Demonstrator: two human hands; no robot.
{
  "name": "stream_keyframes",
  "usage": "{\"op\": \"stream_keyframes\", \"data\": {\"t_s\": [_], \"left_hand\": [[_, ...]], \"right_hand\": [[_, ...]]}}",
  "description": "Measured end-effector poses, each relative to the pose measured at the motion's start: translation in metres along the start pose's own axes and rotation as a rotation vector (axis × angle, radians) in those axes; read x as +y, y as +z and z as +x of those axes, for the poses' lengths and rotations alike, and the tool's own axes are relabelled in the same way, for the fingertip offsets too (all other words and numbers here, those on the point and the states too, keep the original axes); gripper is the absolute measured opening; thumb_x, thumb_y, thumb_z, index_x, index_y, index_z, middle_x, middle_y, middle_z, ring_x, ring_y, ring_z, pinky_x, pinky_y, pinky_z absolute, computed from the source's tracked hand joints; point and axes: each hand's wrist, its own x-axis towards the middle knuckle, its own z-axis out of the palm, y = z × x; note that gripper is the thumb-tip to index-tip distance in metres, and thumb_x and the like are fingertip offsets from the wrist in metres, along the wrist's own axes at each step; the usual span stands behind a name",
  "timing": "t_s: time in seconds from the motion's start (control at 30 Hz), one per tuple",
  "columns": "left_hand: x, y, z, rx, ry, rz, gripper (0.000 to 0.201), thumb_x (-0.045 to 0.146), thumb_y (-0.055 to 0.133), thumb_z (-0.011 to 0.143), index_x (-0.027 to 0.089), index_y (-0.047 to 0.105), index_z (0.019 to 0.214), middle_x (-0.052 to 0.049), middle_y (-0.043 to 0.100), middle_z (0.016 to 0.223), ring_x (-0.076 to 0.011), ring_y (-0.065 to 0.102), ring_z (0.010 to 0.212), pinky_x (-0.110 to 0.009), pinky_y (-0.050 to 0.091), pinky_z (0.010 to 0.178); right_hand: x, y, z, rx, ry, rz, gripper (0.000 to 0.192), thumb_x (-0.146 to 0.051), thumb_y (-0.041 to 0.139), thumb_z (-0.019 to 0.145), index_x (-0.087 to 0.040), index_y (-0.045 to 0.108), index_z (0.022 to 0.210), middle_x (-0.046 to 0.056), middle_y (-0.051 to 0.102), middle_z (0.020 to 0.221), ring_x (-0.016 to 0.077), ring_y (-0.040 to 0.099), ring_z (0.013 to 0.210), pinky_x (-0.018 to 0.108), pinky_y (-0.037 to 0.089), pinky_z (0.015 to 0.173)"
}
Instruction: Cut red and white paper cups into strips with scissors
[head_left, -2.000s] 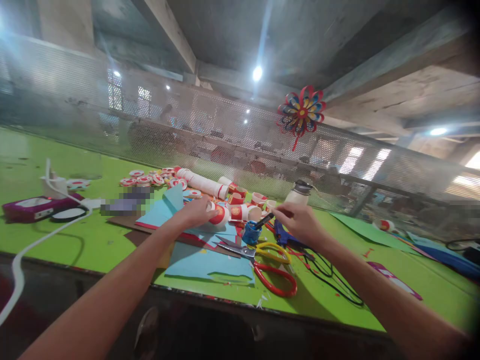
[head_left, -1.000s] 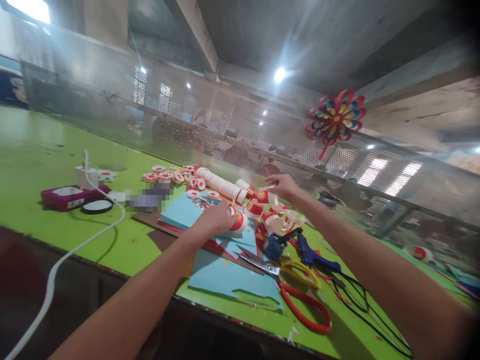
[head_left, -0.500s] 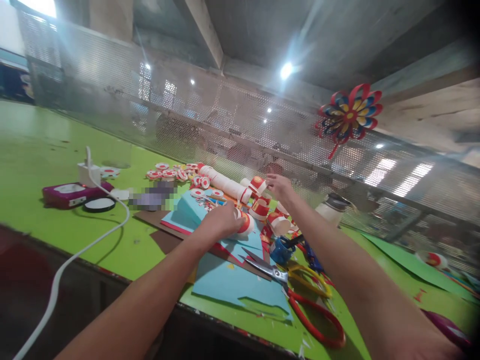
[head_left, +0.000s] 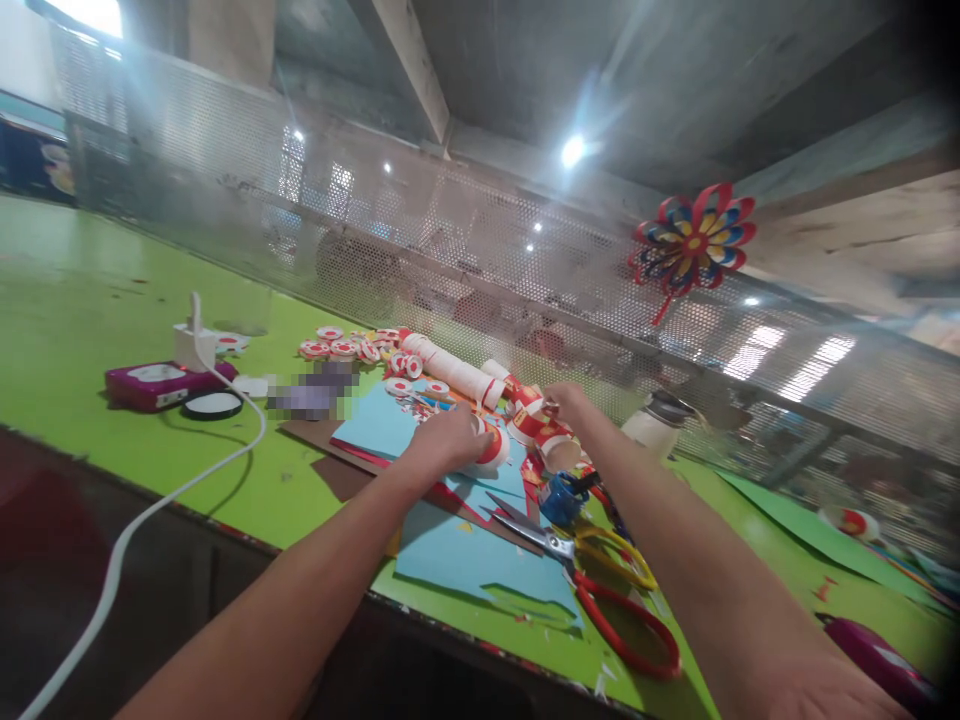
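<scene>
"Cup position?"
"Red-and-white cup (head_left: 495,447) at three o'clock of the left hand (head_left: 448,437), held in its fingers; long axis unclear."
"Right hand (head_left: 568,403)?"
"Farther, at the cup's two o'clock; second cup (head_left: 526,417) at its nine; grip cannot be told."

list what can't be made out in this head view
Head view:
What the right hand grips, if anything: the hand hides this.
Part of the cup in the left hand: the hand covers it.
Dark thing: pixelated.
White cable: bottom edge cuts it off.
Shapes behind the mesh: blurred.
</scene>
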Motion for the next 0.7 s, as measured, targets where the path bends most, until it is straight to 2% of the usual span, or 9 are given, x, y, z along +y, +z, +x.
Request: {"op": "stream_keyframes", "data": {"t_s": [0.13, 0.3, 0.43, 0.53, 0.7], "left_hand": [[0.000, 0.000, -0.001, -0.002, -0.004, -0.013, 0.052, 0.054, 0.043, 0.076, 0.014, 0.049, 0.108, -0.021, 0.064, 0.107, -0.0347, 0.061, 0.099, -0.039, 0.045, 0.076], [-0.003, 0.004, 0.001, 0.021, -0.019, -0.016, 0.050, 0.053, 0.043, 0.077, 0.015, 0.049, 0.108, -0.020, 0.065, 0.107, -0.0332, 0.061, 0.099, -0.037, 0.045, 0.075], [-0.003, 0.006, 0.002, 0.022, -0.007, -0.002, 0.048, 0.052, 0.042, 0.077, 0.015, 0.049, 0.108, -0.019, 0.065, 0.104, -0.0338, 0.062, 0.097, -0.039, 0.046, 0.075], [-0.002, 0.005, 0.001, 0.028, 0.002, 0.011, 0.050, 0.054, 0.042, 0.077, 0.015, 0.049, 0.108, -0.019, 0.066, 0.102, -0.0342, 0.062, 0.096, -0.040, 0.046, 0.075], [0.000, 0.004, -0.001, 0.016, 0.014, 0.018, 0.049, 0.055, 0.042, 0.077, 0.015, 0.049, 0.105, -0.019, 0.066, 0.102, -0.0345, 0.062, 0.095, -0.041, 0.046, 0.074]], "right_hand": [[-0.002, -0.018, 0.001, -0.052, 0.057, -0.273, 0.029, -0.028, 0.056, 0.089, -0.018, 0.056, 0.116, 0.008, 0.059, 0.118, 0.0210, 0.061, 0.098, 0.039, 0.052, 0.080], [-0.022, -0.022, 0.016, -0.114, -0.032, -0.494, 0.029, -0.028, 0.055, 0.090, -0.018, 0.055, 0.117, 0.008, 0.058, 0.119, 0.0208, 0.061, 0.098, 0.041, 0.052, 0.081], [-0.036, -0.013, 0.030, -0.258, -0.114, -0.567, 0.028, -0.028, 0.055, 0.090, -0.018, 0.057, 0.116, 0.007, 0.058, 0.119, 0.0210, 0.061, 0.097, 0.040, 0.052, 0.080], [-0.036, -0.011, 0.035, -0.371, -0.117, -0.593, 0.026, -0.029, 0.055, 0.090, -0.018, 0.059, 0.113, 0.006, 0.058, 0.120, 0.0216, 0.061, 0.097, 0.038, 0.052, 0.079], [-0.025, -0.029, 0.031, -0.468, -0.075, -0.615, 0.030, -0.029, 0.057, 0.088, -0.016, 0.058, 0.115, 0.006, 0.059, 0.119, 0.0233, 0.061, 0.097, 0.039, 0.053, 0.078]]}}
